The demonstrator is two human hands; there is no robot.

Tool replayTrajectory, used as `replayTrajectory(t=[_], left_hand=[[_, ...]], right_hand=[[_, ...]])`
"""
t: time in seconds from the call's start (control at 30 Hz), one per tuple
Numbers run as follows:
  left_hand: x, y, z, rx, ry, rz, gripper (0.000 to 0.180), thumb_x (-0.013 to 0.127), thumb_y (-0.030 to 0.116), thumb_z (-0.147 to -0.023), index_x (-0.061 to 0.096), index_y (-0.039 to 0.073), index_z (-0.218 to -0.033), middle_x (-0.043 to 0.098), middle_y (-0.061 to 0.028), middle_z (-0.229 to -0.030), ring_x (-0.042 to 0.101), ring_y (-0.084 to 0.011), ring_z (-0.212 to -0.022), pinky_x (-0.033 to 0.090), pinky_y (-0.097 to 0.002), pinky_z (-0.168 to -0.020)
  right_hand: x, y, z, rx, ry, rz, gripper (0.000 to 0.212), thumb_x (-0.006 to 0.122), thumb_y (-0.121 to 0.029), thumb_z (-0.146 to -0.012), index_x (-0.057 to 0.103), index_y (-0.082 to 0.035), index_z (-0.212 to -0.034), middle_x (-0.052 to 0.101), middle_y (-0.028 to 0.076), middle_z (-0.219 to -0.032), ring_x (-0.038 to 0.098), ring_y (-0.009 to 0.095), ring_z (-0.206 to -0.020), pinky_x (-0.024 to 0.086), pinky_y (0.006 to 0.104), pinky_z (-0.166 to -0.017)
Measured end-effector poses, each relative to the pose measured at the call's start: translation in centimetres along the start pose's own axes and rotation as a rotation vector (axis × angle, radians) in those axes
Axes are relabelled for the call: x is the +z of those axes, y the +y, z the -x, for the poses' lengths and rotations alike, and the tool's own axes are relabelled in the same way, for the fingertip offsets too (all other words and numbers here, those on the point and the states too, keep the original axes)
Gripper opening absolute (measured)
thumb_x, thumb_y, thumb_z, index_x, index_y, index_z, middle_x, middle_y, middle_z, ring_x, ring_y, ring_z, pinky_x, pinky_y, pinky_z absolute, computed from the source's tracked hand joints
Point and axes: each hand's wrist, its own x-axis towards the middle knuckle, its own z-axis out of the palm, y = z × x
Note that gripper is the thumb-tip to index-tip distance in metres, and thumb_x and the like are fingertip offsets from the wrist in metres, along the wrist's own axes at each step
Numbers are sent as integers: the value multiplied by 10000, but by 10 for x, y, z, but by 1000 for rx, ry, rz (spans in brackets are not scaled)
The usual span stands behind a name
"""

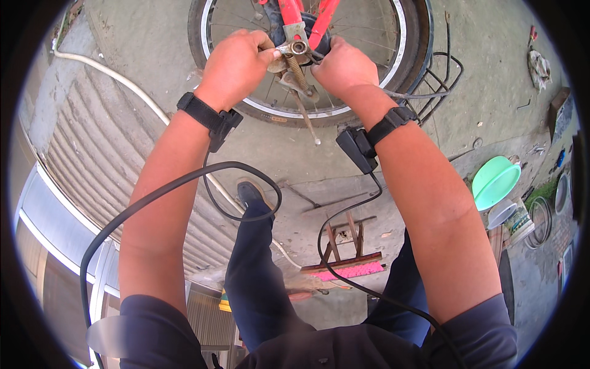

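Observation:
A bicycle with red frame tubes (290,13) and a spoked wheel (402,37) is at the top of the head view. My left hand (236,64) is closed, thumb and fingers pinched at a worn metal fitting with a round hollow end (298,47). Across from it, my right hand (347,69) is curled shut beside the same fitting. Its fingertips are hidden, so what they grip cannot be made out. Between the hands a rusty coil spring (297,75) runs down to a metal bracket. A thin kickstand leg (305,120) points toward me.
A black wire rack (439,92) is right of the wheel. Farther right are a green basin (495,181) and a coiled hose (539,221). A wooden stool with a pink top (347,270) stands between my legs. A pale hose (117,75) crosses the ridged slope at left. Black cables hang from my wrist straps.

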Motion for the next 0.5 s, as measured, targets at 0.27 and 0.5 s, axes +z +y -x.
replayTrajectory(t=[0.27, 0.5], left_hand=[[-15, 1, -16, 146, -39, -209, 208, 691, 276, -940, 707, 70, -965, 657, -151, -971, 647, -386, -945, 512, -497, -808], [-25, -1, -36, 314, -62, -280, 208, 715, 275, -919, 698, 69, -941, 653, -135, -907, 656, -371, -907, 512, -491, -795]], right_hand=[[-1, -2, 1, 12, -17, 0, 436, 642, -272, -861, 629, -57, -1240, 749, 167, -1131, 715, 346, -1074, 553, 438, -932], [-2, -1, 1, 9, 10, 15, 468, 674, -298, -850, 627, -47, -1241, 749, 172, -1123, 718, 346, -1067, 562, 439, -920]])
